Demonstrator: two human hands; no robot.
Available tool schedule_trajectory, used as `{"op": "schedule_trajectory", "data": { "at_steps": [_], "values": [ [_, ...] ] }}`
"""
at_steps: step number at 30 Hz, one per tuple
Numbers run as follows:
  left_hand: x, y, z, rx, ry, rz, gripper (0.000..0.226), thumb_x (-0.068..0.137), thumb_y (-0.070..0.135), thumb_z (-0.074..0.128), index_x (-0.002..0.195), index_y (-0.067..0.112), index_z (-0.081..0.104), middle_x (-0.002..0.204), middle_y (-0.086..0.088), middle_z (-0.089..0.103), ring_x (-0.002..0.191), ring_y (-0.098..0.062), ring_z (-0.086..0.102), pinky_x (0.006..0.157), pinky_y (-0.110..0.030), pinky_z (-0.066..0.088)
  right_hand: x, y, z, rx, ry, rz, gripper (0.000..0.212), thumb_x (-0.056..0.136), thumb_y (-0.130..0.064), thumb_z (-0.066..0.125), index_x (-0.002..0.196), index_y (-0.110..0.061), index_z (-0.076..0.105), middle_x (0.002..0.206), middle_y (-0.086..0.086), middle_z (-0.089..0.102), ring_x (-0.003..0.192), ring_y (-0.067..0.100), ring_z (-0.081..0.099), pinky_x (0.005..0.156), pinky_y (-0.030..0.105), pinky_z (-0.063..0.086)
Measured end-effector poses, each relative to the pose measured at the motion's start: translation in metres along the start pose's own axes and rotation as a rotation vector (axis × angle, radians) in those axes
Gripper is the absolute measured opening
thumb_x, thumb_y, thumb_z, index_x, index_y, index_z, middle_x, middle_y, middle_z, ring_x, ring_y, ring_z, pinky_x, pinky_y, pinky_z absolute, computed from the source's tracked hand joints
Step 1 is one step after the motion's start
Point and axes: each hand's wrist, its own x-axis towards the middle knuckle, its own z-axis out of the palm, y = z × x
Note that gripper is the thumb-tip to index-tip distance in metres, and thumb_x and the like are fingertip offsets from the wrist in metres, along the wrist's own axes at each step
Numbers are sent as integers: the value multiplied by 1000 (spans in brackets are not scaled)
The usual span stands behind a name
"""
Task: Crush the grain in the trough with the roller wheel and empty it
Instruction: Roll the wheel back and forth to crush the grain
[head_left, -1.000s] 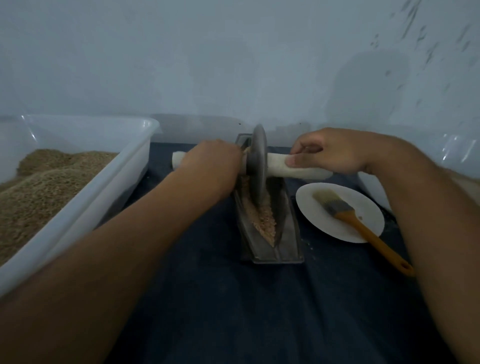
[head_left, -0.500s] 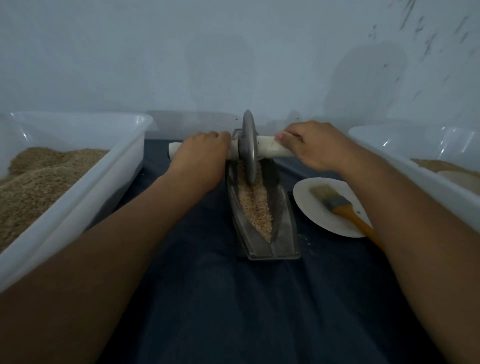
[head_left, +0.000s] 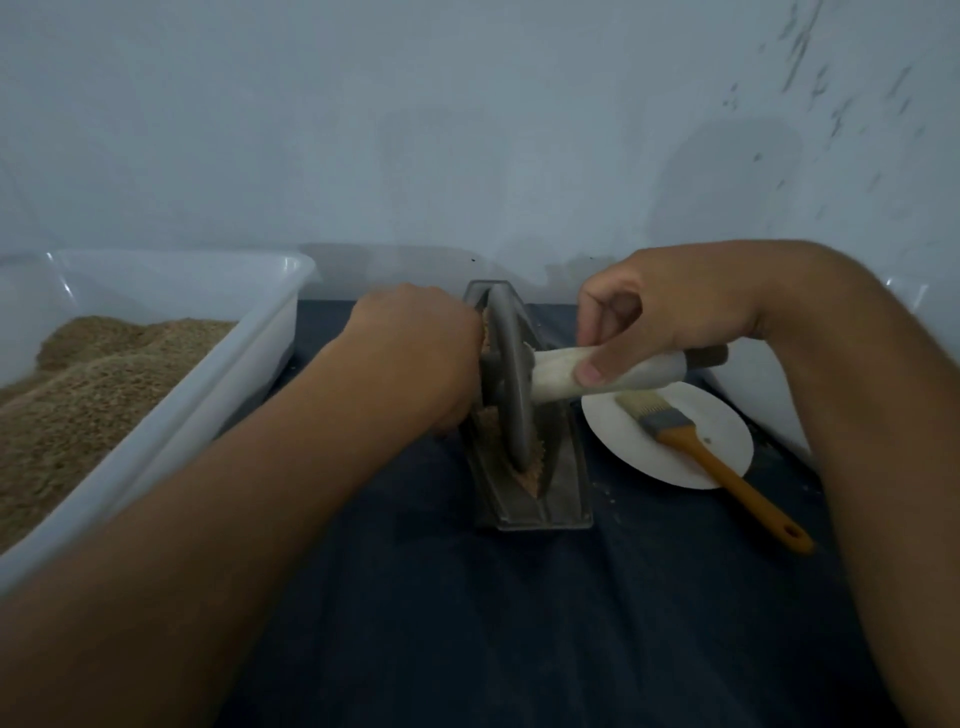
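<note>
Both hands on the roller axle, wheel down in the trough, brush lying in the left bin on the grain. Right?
Not quite. The brush lies on the white plate right of the trough, not in the left bin. The head view shows it. The rest holds: left hand and right hand hold the axle, wheel in the trough.

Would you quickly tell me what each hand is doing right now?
Left hand: grips the roller handle, its side hidden.
Right hand: grips the handle.

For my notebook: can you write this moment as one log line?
step: crushing | roller wheel: in trough | left hand, right hand: gripping handle | grain: not emptied
</note>
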Motion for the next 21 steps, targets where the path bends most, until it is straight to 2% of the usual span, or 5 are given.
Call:
{"op": "schedule_trajectory", "data": {
  "at_steps": [6,10,14,18,21],
  "values": [
    [-4,1,-5,-4,-130,16,49,64,45,86,75,22,43,74,1,46,77,-21,54,73,-38,52,0,-8,-2,-8,-2,0,39,61,-55,86,88,-30,72,84,-11,74,54,-3,61,36,7,34],
    [0,0,2,-57,-67,42,40,72,34,82,70,22,43,70,2,44,62,-16,47,67,-35,48,4,-1,-1,-9,-8,55,36,62,-62,81,87,-38,71,85,-17,72,53,-5,60,36,9,35],
    [15,-1,13,-64,49,70,35,84,23,70,69,20,38,71,-3,46,56,-11,36,65,-30,40,17,16,7,-63,59,128,47,63,-78,64,96,-44,68,95,-20,67,75,2,59,60,22,41],
    [27,-6,28,-136,118,32,16,87,19,62,96,16,50,107,-11,59,92,-25,55,84,-40,48,35,37,19,-62,161,112,50,75,-79,49,103,-40,64,102,-20,60,89,-1,54,72,26,39],
    [35,-10,42,-48,152,-9,55,88,25,62,137,16,39,135,-10,48,124,-32,46,107,-53,34,51,47,32,-150,341,69,33,98,-60,42,84,-34,57,83,-8,56,74,8,52,61,30,33]
  ]
}}
